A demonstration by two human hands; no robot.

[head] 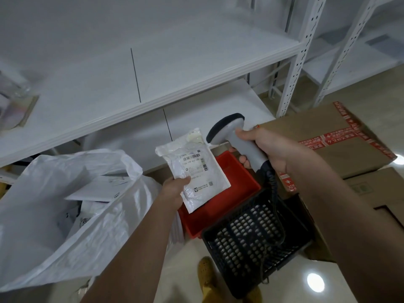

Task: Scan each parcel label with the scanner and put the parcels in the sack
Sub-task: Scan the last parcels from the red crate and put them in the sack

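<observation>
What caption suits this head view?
Left hand holds a labelled parcel beside the scanner gripped by the right hand.

The small white plastic-film parcel looks glossy and crinkled, with a matt paper label. Beside it, the grey smooth plastic scanner shows a dull sheen. Left of the parcel, the large white woven-plastic sack looks thin and faintly shiny.

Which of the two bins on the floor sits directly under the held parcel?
The red bin, solid-walled; the black perforated basket sits nearer the person, beside it.
</observation>
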